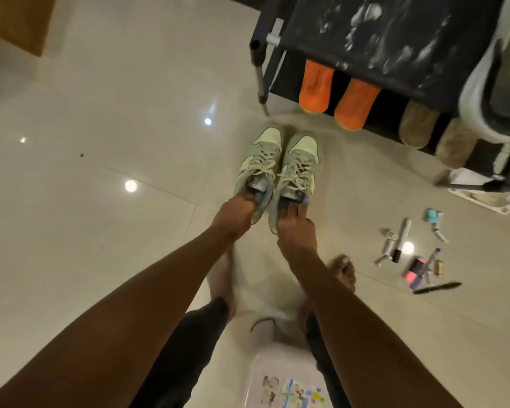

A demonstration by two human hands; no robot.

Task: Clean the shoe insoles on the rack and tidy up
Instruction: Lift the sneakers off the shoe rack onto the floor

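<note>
Gripping pale green sneakers by their heel openings | left hand (pixel 235 214) holds left sneaker (pixel 259 169) | right hand (pixel 295 231) holds right sneaker (pixel 296 178) | shoe rack (pixel 395 54) far right

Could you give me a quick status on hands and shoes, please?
Left hand grips left green sneaker; right hand grips right green sneaker. Small items scattered on floor.
</note>
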